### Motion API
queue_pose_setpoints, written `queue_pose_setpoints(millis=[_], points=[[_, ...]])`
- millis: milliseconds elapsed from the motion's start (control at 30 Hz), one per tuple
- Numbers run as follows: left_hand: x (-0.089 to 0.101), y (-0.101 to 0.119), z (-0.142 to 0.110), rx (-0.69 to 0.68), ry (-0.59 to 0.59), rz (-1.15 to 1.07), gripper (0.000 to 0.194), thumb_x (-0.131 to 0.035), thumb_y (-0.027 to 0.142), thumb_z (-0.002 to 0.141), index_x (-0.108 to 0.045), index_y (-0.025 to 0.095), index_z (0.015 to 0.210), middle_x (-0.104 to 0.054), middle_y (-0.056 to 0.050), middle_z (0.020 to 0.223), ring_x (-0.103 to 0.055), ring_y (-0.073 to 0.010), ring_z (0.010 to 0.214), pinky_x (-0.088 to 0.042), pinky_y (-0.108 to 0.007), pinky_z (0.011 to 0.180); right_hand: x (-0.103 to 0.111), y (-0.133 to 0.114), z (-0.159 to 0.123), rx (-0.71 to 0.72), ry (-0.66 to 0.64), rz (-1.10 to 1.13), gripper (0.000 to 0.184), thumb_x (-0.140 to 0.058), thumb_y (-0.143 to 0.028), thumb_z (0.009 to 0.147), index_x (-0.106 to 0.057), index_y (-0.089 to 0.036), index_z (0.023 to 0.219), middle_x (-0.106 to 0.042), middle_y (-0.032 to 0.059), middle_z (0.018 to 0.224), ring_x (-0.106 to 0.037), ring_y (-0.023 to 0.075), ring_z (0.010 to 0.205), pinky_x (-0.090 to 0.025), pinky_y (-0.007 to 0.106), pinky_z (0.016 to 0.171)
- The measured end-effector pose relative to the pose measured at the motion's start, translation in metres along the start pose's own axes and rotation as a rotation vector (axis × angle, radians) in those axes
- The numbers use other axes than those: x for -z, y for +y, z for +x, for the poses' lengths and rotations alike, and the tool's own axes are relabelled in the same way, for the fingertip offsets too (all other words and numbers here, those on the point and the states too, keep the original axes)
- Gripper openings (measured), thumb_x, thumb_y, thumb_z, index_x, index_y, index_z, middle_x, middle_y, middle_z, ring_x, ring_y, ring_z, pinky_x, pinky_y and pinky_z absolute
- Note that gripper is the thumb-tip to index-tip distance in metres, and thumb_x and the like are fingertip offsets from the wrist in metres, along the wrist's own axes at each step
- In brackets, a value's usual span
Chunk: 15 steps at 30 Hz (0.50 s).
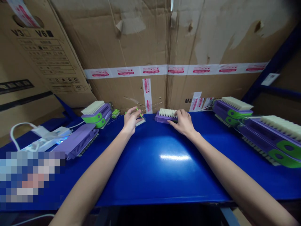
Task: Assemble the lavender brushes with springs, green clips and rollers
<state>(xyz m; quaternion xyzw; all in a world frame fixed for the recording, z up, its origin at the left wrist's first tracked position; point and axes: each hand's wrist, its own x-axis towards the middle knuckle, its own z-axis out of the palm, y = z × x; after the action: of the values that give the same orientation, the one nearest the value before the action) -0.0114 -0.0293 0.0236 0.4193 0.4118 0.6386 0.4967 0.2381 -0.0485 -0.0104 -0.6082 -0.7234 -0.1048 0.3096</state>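
My left hand (132, 121) is closed at the back of the blue table, its fingers around a small green and white piece (140, 121) whose kind I cannot make out. To its right lies a purple brush block (162, 118), its white bristles facing up. My right hand (184, 121) grips the right end of this block, with thumb in front and fingers over the top. The hand hides that end. Left of my left hand, a small green piece (115, 113) sits beside stacked purple and green brush blocks (100, 114).
More purple and green brush blocks (263, 131) are stacked at the right. A long purple block (78, 139) lies at the left, near a white power strip (44, 139) with cables. Cardboard (131, 40) stands behind the blue table (152, 175). A blue metal post (270, 56) rises at the right.
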Motion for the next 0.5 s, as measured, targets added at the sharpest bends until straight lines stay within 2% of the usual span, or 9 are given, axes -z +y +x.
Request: queue_pose_setpoints(millis=[100,167,233,300,400,500], points=[[0.0,0.006,-0.002,-0.013,0.025,0.059,0.036,-0.07,0.018,0.07,-0.056,0.017,0.104,-0.063,-0.002,0.079,-0.064,-0.013,0.067,-0.056,-0.029,0.061,0.003,0.004,0.001,-0.017,0.069,0.027,0.064,-0.064,-0.063,0.069,-0.054,-0.015,0.111,-0.05,0.0208,0.121,-0.047,0.0376,0.114,-0.038,0.054,0.093],[-0.001,0.009,-0.003,-0.014,0.05,0.107,0.036,-0.07,0.018,0.07,-0.057,0.016,0.103,-0.063,-0.002,0.08,-0.063,-0.0123,0.065,-0.056,-0.028,0.059,0.005,0.008,0.002,-0.002,-0.011,0.086,0.075,-0.066,-0.063,0.066,-0.049,-0.017,0.123,-0.047,0.0194,0.128,-0.048,0.0359,0.116,-0.041,0.051,0.092],[-0.001,0.01,-0.003,-0.022,0.071,0.146,0.035,-0.07,0.018,0.07,-0.058,0.014,0.103,-0.062,-0.003,0.08,-0.062,-0.0118,0.063,-0.055,-0.027,0.055,0.006,0.013,0.002,0.005,-0.144,0.138,0.076,-0.068,-0.058,0.067,-0.047,-0.02,0.129,-0.052,0.016,0.125,-0.053,0.0323,0.112,-0.043,0.046,0.091],[0.0,0.011,-0.001,-0.04,0.086,0.175,0.036,-0.07,0.019,0.07,-0.059,0.013,0.103,-0.062,-0.003,0.08,-0.061,-0.0112,0.061,-0.055,-0.025,0.052,0.008,0.016,0.002,0.024,-0.212,0.171,0.075,-0.07,-0.052,0.067,-0.046,-0.021,0.131,-0.057,0.0136,0.12,-0.055,0.0301,0.109,-0.044,0.043,0.091],[0.004,0.012,0.002,-0.064,0.119,0.198,0.036,-0.07,0.018,0.07,-0.06,0.012,0.104,-0.061,-0.003,0.076,-0.06,-0.0105,0.058,-0.053,-0.023,0.05,0.01,0.018,0.001,0.07,-0.173,0.22,0.076,-0.072,-0.046,0.067,-0.044,-0.02,0.133,-0.056,0.013,0.12,-0.054,0.0298,0.112,-0.043,0.044,0.094],[0.007,0.014,0.005,-0.068,0.152,0.206,0.036,-0.069,0.016,0.069,-0.061,0.011,0.104,-0.061,-0.003,0.076,-0.059,-0.0095,0.056,-0.053,-0.023,0.05,0.012,0.018,0.0,0.101,-0.077,0.302,0.072,-0.073,-0.04,0.066,-0.046,-0.018,0.129,-0.055,0.0127,0.118,-0.053,0.0287,0.112,-0.042,0.044,0.096]])
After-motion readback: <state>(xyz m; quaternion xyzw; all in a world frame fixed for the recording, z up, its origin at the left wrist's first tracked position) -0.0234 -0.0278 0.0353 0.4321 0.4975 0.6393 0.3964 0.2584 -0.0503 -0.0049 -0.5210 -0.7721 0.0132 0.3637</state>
